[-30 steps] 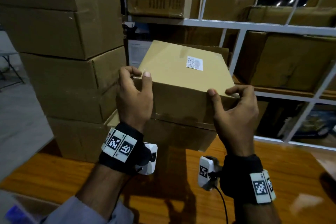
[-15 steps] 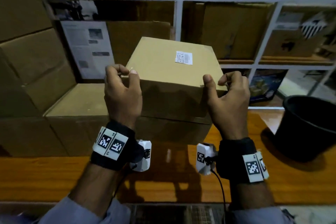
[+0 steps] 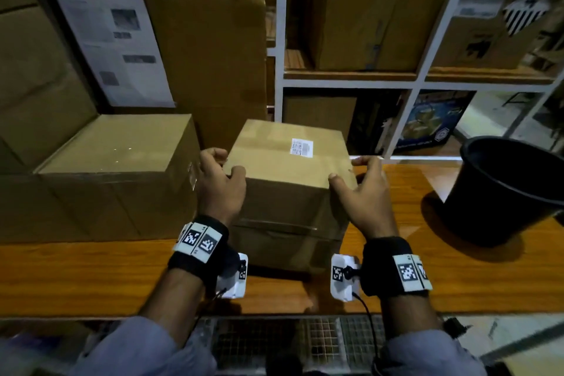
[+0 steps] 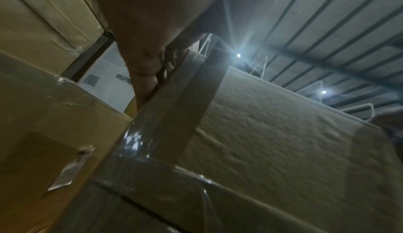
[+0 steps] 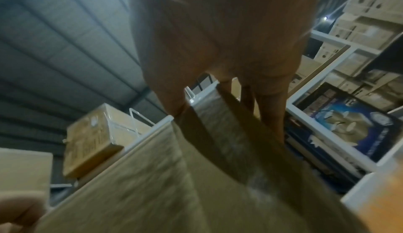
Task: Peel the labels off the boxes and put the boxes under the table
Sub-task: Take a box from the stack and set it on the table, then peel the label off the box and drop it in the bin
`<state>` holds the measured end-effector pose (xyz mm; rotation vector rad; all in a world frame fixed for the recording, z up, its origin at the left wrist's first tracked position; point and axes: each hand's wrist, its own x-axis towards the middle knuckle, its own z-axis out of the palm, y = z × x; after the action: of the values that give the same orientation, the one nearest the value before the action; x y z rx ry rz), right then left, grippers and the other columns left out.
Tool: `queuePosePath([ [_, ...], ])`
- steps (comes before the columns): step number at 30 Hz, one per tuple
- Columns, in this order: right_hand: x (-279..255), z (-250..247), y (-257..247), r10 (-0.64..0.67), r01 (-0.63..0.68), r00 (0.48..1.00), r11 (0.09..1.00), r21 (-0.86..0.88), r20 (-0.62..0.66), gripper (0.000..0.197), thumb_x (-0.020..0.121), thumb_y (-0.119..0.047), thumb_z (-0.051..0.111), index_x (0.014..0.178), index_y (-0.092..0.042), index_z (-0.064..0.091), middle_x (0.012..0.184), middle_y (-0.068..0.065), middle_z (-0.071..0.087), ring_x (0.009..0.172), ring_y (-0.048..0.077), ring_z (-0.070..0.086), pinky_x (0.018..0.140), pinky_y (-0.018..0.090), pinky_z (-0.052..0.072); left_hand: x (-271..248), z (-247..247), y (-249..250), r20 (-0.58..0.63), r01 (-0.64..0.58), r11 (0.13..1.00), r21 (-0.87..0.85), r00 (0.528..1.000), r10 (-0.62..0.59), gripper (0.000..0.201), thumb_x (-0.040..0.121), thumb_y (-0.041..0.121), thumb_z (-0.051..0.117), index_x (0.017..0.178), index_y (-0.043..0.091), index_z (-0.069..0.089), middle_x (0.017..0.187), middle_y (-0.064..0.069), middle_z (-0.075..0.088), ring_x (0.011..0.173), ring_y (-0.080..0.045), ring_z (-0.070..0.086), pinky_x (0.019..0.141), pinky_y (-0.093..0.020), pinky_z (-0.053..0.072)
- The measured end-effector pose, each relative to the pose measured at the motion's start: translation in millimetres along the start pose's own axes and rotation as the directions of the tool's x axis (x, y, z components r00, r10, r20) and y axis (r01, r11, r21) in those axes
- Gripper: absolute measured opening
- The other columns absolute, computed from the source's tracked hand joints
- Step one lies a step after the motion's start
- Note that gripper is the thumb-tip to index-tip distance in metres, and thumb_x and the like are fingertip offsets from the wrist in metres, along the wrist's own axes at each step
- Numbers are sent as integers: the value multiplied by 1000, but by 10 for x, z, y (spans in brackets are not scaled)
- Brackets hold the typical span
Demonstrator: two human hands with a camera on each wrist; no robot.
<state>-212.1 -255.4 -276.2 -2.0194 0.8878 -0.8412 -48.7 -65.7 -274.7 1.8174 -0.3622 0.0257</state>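
Two hands clasp the box (image 3: pixel 290 189), which stands on the table (image 3: pixel 91 272) or is just touching down there; its base is hidden, so I cannot tell which. The left hand (image 3: pixel 221 188) curls over the box's left top edge, thumb on top. The right hand (image 3: pixel 363 195) presses the box's right side, fingers spread and wrapping the corner. A label (image 3: pixel 302 147) sits on top of the box, toward its far right, unpeeled. Left of the box stands a larger carton (image 3: pixel 116 174), just beside it; right of the box, well apart, a black bucket (image 3: pixel 506 192). The step in hand looks like setting the box down. Next, I judge, one hand should steady the box while the other picks up a label corner.
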Motion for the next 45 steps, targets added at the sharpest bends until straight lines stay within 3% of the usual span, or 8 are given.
queuePosePath([
  [3,-9,75,41,76,-72,994,996,-59,73,66,84,-42,80,136,-25,43,131,5,51,120,23,54,96,41,52,101,-31,-183,121,77,990,114,988,-91,45,98,15,57,135,24,34,128,-3,42,95,-17,56,67,-29,50],
  [6,-3,119,2,162,-132,976,972,-195,149,69,87,-35,76,145,-20,41,136,10,45,125,27,47,90,34,41,198,-88,-237,226,132,957,258,955,-193,37,91,34,56,122,46,40,130,-3,45,115,-27,59,89,-47,59],
  [8,31,133,-36,206,-161,964,956,-246,167,64,90,-36,72,146,-22,43,138,12,44,125,30,49,91,36,43,299,-108,-232,265,145,943,300,937,-229,34,92,32,54,123,41,44,131,-5,49,112,-29,61,90,-50,60],
  [15,354,133,-398,138,-27,971,876,-482,197,46,97,-46,67,137,-25,57,143,12,46,124,30,55,103,45,51,645,74,1,360,-102,850,516,927,-107,61,98,27,60,153,32,34,157,-1,31,132,-28,46,101,-48,51],
  [21,826,308,-809,27,99,953,912,-397,300,33,102,-36,64,130,-19,64,123,6,68,92,17,68,76,28,49,867,280,136,625,-303,685,663,726,-285,102,86,65,70,165,29,16,173,-8,-1,156,-42,10,122,-61,26],
  [27,1157,652,-719,142,126,906,809,-574,399,32,98,-18,70,129,-11,69,132,13,68,120,30,64,98,32,52,1042,292,274,686,-362,664,654,654,-319,113,74,60,85,163,27,24,173,-13,-3,157,-44,-3,121,-65,18],
  [34,1307,711,-513,142,224,891,689,-689,432,13,84,-11,71,92,-15,81,97,6,76,86,25,69,71,27,49,1123,328,158,713,-371,653,660,584,-389,123,79,66,76,164,39,-9,167,-10,-31,153,-43,-24,122,-68,1],
  [45,1259,717,-466,109,184,923,719,-670,370,17,83,-10,78,95,-21,83,95,4,76,88,22,69,74,27,54,1115,338,125,719,-393,637,664,569,-399,120,83,66,73,163,40,-13,165,-7,-36,152,-41,-28,121,-68,-2],
])
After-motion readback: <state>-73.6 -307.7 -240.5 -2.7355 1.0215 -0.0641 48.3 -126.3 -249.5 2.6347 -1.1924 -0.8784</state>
